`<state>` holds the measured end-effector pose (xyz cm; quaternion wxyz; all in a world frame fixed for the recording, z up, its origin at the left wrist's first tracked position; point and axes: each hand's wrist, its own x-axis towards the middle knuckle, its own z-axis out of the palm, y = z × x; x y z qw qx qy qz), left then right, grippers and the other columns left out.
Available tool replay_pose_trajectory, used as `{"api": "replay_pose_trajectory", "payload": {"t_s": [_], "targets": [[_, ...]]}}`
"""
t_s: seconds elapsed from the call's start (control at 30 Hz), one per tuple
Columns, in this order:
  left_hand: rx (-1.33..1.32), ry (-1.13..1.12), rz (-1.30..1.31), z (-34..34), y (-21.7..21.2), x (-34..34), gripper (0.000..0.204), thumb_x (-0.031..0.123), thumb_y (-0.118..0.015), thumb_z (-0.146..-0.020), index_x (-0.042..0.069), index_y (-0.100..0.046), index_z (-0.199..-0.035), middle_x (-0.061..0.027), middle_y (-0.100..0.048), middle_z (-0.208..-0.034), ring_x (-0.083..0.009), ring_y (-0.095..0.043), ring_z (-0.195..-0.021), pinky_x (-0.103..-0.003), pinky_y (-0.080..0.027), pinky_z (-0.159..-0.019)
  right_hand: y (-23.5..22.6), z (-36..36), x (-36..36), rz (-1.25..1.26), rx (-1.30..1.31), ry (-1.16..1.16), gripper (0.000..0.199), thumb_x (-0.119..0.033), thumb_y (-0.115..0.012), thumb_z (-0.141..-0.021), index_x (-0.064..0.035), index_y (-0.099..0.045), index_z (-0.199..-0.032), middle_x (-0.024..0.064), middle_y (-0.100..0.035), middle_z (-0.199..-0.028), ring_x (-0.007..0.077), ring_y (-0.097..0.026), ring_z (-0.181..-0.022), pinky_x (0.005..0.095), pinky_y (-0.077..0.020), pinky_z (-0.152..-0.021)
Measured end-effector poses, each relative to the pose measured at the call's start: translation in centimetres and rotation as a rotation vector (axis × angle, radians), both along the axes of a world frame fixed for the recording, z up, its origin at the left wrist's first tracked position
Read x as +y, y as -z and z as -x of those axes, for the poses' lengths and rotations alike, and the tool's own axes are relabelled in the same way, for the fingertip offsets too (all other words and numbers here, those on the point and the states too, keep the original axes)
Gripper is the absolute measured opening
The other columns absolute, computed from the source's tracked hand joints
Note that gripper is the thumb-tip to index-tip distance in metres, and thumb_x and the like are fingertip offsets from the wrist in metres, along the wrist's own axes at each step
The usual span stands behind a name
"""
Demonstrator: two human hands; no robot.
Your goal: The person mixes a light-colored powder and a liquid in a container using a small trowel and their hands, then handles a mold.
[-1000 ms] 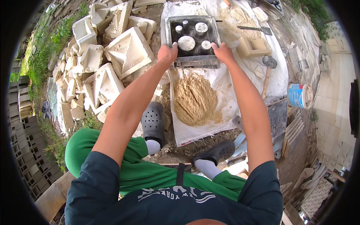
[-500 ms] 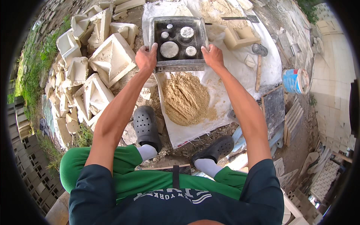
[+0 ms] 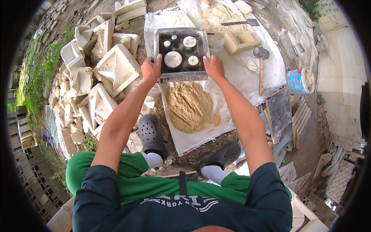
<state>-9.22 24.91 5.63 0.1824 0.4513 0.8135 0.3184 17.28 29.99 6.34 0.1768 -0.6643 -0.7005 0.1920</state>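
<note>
Between my two hands I hold a black rectangular mould [image 3: 181, 76] with a raised rim. Several round posts of different sizes stand inside it, their tops pale with dust. My left hand [image 3: 151, 69] is closed on the mould's left side near its lower corner, thumb over the rim. Gripping the opposite side in the same way is my right hand [image 3: 214, 67]. Just on the near side of the mould lies a heap of damp tan sand [image 3: 189, 108] on a white sheet [image 3: 247, 83].
Broken cream moulded blocks [image 3: 118, 69] are piled at the left. A mallet [image 3: 261, 69], a hollow cream block [image 3: 240, 41] and a flat dark blade [image 3: 239, 23] lie on the sheet's right part. A blue bucket [image 3: 295, 81] and a dark board [image 3: 279, 114] are further right.
The mould has come slightly nearer to me, with both hands still on it. The whole view has shifted a little.
</note>
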Motion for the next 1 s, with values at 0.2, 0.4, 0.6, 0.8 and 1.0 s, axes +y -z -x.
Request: {"api": "replay_pose_trajectory", "payload": {"t_s": [0.2,0.4,0.6,0.8,1.0], "targets": [[-0.011,-0.028,0.008,0.6,0.6,1.2,0.056,0.051,-0.062,-0.083,-0.003,-0.061,-0.071,-0.0255,-0.062,-0.071,-0.0423,-0.061,-0.072,-0.048,-0.046,-0.069,0.6,1.5,1.2,-0.058,0.016,0.050,0.043,-0.038,-0.054,-0.090,0.0044,-0.060,-0.088,0.0283,-0.065,-0.084,0.0428,-0.064,-0.084,0.0490,-0.0501,-0.077],[0.036,-0.046,-0.059,2.6,2.2,4.8,0.063,0.058,-0.063,-0.081,-0.002,-0.055,-0.063,-0.0188,-0.058,-0.063,-0.0338,-0.053,-0.059,-0.046,-0.043,-0.064,0.6,2.8,4.5,-0.032,0.080,0.050,0.044,-0.040,-0.054,-0.090,0.0040,-0.060,-0.090,0.0282,-0.065,-0.088,0.0437,-0.063,-0.086,0.0493,-0.0499,-0.078],[-0.427,-0.156,0.095,5.1,3.7,7.4,0.074,0.067,-0.052,-0.083,-0.002,-0.066,-0.107,-0.0201,-0.066,-0.105,-0.0293,-0.062,-0.098,-0.039,-0.046,-0.086,-0.3,2.2,6.6,0.311,0.263,0.047,0.083,-0.070,-0.038,-0.087,0.0034,-0.057,-0.120,0.0255,-0.062,-0.113,0.0408,-0.056,-0.112,0.0428,-0.0424,-0.096],[-1.404,-0.133,0.190,2.8,2.6,8.1,0.071,0.060,-0.023,-0.096,0.007,-0.039,-0.141,-0.0178,-0.051,-0.133,-0.0319,-0.054,-0.117,-0.046,-0.044,-0.100,1.5,0.3,6.9,0.623,0.694,0.172,0.102,-0.085,-0.025,-0.079,-0.0093,-0.026,-0.149,0.0146,-0.030,-0.152,0.0309,-0.027,-0.140,0.0479,-0.0246,-0.109],[-1.369,-0.210,0.226,4.4,4.5,7.2,0.062,0.050,-0.022,-0.099,0.005,-0.045,-0.136,-0.0159,-0.058,-0.125,-0.0300,-0.060,-0.109,-0.045,-0.048,-0.096,4.1,-0.8,6.9,0.905,0.819,0.131,0.111,-0.093,-0.024,-0.070,-0.0188,-0.014,-0.152,0.0112,-0.022,-0.155,0.0329,-0.024,-0.140,0.0611,-0.0218,-0.106]]}}
